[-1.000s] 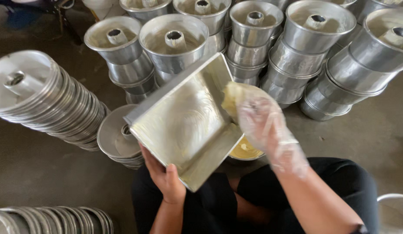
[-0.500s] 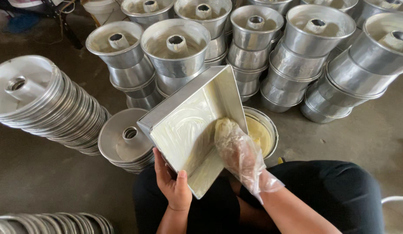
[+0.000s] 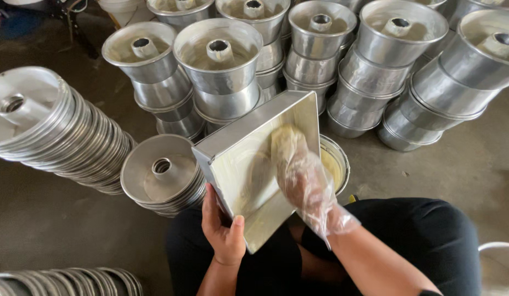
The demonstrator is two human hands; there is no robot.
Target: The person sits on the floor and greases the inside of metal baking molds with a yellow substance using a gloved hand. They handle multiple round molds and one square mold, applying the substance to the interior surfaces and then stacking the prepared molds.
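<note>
My left hand [image 3: 224,230] grips the tilted square pan [image 3: 254,170] by its lower edge over my lap — stiff, light, likely greasy — while my gloved right hand [image 3: 304,181] lies open-palmed inside, smearing pale grease.

Dull brushed metal square pan [image 3: 249,164] smeared with pale glossy grease, thin crinkled clear plastic glove on right hand [image 3: 301,178], matt silvery metal tube pans [image 3: 219,60], rough grey concrete floor [image 3: 41,225]

Grey concrete floor [image 3: 57,230], worn, dull; stacked metal tube pans [image 3: 221,71] crowd it; soft daylight.
</note>
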